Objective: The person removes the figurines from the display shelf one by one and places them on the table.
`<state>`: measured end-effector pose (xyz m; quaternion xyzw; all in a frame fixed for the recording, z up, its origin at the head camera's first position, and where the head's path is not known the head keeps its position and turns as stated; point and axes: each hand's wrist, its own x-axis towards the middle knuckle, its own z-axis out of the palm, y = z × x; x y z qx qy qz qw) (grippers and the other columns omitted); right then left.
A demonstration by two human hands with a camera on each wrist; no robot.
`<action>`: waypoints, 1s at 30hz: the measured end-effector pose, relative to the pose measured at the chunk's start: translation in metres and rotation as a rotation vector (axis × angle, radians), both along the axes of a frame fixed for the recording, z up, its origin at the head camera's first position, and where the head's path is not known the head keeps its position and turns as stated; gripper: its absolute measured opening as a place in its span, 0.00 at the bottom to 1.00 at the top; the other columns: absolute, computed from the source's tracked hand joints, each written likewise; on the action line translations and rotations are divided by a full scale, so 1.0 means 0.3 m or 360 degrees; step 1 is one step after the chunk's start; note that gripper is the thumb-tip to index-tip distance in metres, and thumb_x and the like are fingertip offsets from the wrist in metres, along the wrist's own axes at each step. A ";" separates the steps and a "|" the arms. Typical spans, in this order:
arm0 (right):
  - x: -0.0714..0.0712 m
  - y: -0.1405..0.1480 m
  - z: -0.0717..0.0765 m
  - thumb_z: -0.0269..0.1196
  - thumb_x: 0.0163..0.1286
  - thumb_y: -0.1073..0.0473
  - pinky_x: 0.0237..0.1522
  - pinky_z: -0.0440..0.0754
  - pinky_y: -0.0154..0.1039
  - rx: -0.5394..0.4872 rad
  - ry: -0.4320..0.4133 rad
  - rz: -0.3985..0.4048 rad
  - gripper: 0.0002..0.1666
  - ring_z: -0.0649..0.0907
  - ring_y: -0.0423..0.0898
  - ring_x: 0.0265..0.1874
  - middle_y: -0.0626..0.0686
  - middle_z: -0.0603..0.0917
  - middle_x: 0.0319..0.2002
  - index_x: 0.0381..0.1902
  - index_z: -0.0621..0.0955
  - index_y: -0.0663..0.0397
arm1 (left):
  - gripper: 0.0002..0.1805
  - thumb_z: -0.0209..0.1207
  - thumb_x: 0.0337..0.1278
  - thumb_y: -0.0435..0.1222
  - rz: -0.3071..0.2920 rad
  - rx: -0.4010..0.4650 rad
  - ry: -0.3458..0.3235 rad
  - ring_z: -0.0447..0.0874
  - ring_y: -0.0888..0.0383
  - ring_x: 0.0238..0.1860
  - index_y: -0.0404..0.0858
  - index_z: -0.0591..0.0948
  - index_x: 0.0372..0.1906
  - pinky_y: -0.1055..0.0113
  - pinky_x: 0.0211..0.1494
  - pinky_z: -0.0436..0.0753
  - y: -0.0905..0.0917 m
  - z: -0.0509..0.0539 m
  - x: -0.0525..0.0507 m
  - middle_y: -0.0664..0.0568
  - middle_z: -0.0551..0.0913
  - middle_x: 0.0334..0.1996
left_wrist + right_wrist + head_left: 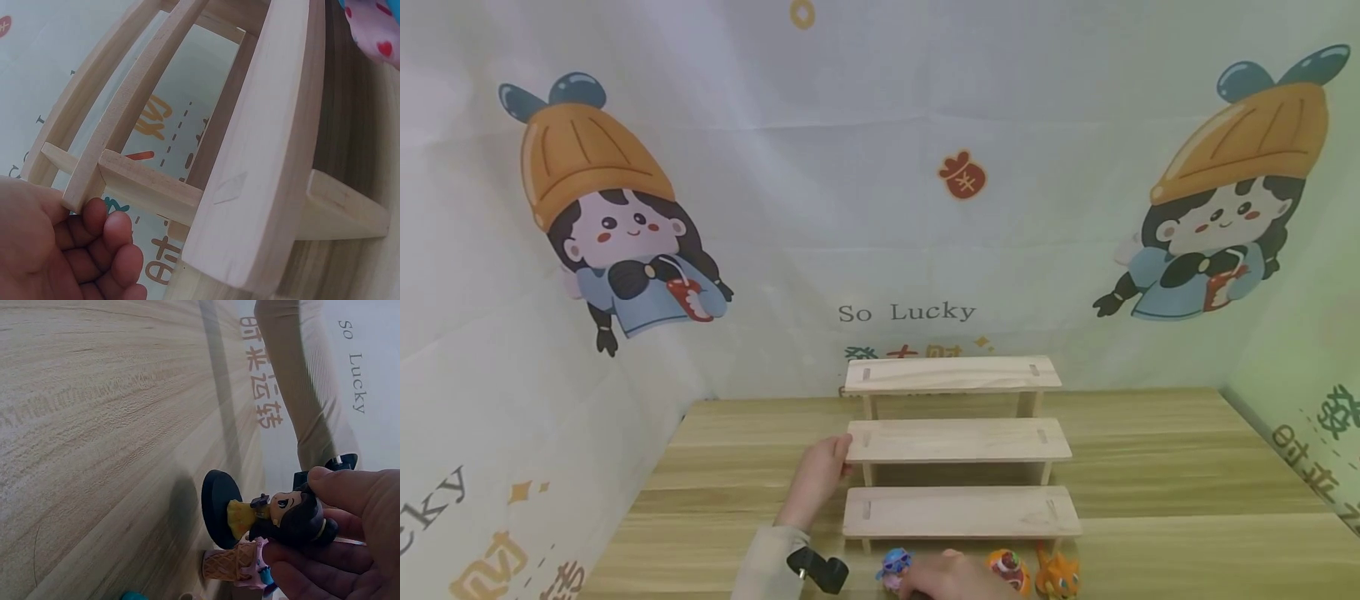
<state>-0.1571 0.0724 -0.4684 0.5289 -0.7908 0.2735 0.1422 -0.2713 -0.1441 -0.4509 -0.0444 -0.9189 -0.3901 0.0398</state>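
A three-tier wooden stand (958, 439) stands on the table, its boards rising like steps toward the back. My left hand (818, 473) grips the left end of its middle board, thumb above and curled fingers (119, 250) beneath. Low in the head view, in front of the stand, is my right hand (958, 577). It pinches a small figurine (250, 515) by its dark-haired head. The figurine has a yellow dress and a round black base, and the base is close to the tabletop; whether it touches I cannot tell.
Along the stand's front are a blue toy (895, 565), a round orange toy (1009, 568) and an orange dragon-like figure (1058, 575). A waffle-cone toy (225, 565) stands behind the figurine in the right wrist view. Printed cloth (880, 192) encloses the wooden table (1165, 475).
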 end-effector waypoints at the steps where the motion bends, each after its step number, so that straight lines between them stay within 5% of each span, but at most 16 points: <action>1: -0.002 -0.002 -0.004 0.63 0.62 0.56 0.41 0.73 0.22 -0.0003 0.0008 0.0003 0.06 0.82 0.30 0.33 0.43 0.84 0.31 0.35 0.81 0.50 | 0.21 0.42 0.72 0.40 0.0000 -0.0001 -0.0002 0.69 0.60 0.20 0.34 0.77 0.27 0.67 0.27 0.69 0.000 0.000 0.000 0.44 0.79 0.20; 12: -0.005 -0.013 -0.037 0.63 0.63 0.55 0.38 0.69 0.16 -0.0014 -0.0006 -0.0046 0.05 0.79 0.25 0.27 0.42 0.84 0.25 0.30 0.82 0.49 | 0.20 0.42 0.72 0.40 -0.0002 -0.0002 -0.0005 0.69 0.60 0.20 0.35 0.76 0.26 0.66 0.27 0.69 0.000 0.000 -0.002 0.49 0.77 0.18; 30: 0.012 -0.021 -0.047 0.62 0.64 0.49 0.33 0.67 0.14 0.0027 -0.0132 -0.0181 0.11 0.78 0.24 0.26 0.42 0.84 0.25 0.30 0.84 0.49 | 0.21 0.42 0.73 0.40 -0.0007 -0.0002 -0.0024 0.68 0.60 0.20 0.34 0.77 0.27 0.67 0.26 0.68 0.000 0.007 0.004 0.43 0.79 0.21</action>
